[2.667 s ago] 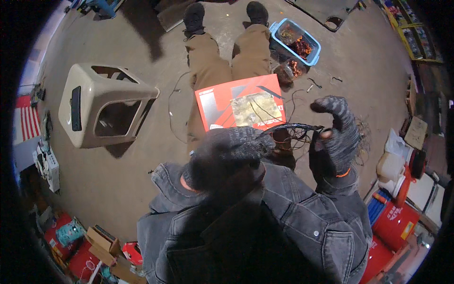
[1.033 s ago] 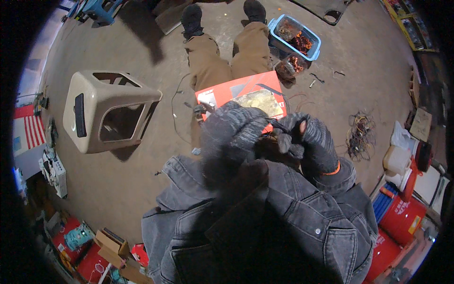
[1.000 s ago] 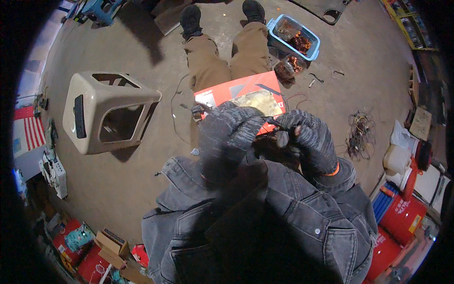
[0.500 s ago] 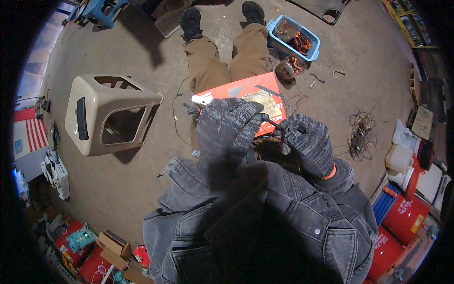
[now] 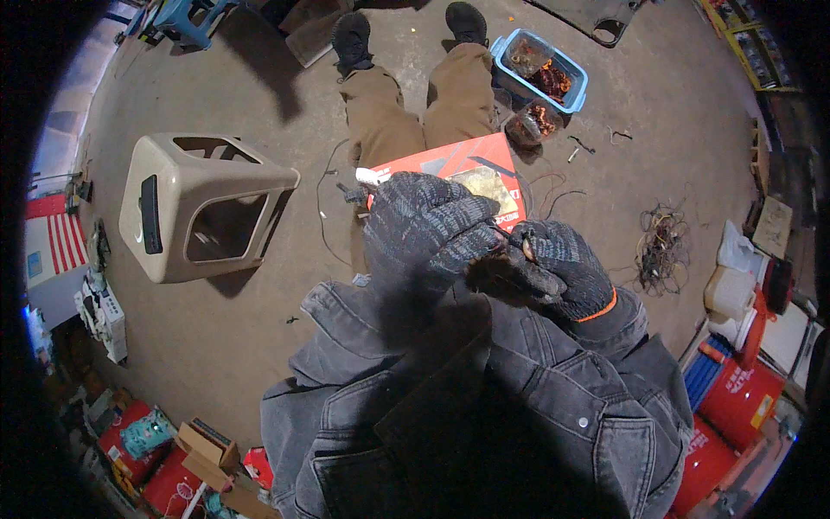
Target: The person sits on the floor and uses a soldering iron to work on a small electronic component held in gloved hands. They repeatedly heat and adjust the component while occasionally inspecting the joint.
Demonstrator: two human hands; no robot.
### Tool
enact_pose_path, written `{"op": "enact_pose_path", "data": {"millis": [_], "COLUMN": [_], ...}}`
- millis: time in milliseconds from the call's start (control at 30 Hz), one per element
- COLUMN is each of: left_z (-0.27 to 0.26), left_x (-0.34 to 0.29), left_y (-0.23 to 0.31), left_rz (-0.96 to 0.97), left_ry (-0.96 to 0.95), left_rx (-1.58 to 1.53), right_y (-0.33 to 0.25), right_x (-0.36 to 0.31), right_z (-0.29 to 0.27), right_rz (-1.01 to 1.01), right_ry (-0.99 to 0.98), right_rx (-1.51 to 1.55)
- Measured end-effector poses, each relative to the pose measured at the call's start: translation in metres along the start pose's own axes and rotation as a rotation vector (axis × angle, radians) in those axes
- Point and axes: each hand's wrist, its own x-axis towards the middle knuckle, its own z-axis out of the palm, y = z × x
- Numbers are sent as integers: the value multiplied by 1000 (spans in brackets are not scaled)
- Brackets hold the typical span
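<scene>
Wiring [image 5: 502, 231] is pinched in the closed grips of left hand [image 5: 428, 221] and right hand [image 5: 566, 266], now brought nearer together, leaving little exposed for handling.

Moderately dim light over the floor [image 5: 666, 147]. Shadows of the beige stool [image 5: 173, 203] and blue stool [image 5: 177, 24] are cast toward near right, so light is apparently thrown from far left. Jacket [image 5: 549, 389] middle is sunk in blackness; the left hand [image 5: 419, 227] is blurred toward its wrist. Corners are blacked out, edges bowed.
</scene>
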Motion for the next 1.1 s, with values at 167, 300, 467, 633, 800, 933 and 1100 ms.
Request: {"op": "enact_pose_path", "data": {"millis": [167, 300, 467, 633, 800, 933, 1100], "left_z": [7, 8, 5, 8, 12, 11, 12], "left_x": [-3, -3, -10, -15, -11, -13, -20], "left_y": [-6, -1, 3, -1, -2, 5, -3], "left_rz": [-39, -129, -425, -584, -119, -114, -46], "left_ry": [37, 41, -83, -134, -27, -118, -145], "left_rx": [-72, -168, -344, -477, -171, -6, 99], "right_y": [1, -8, -22, -8, 2, 3, -1], "right_x": [0, 9, 7, 12, 10, 17, 17], "right_z": [6, 8, 19, 9, 3, 13, 19], "right_rz": [143, 322, -84, -543, -414, -427, -434], "right_ry": [78, 17, 243, 283, 342, 395, 424], "right_rx": [281, 406, -432, -1080, -1092, -949, -1009]}}
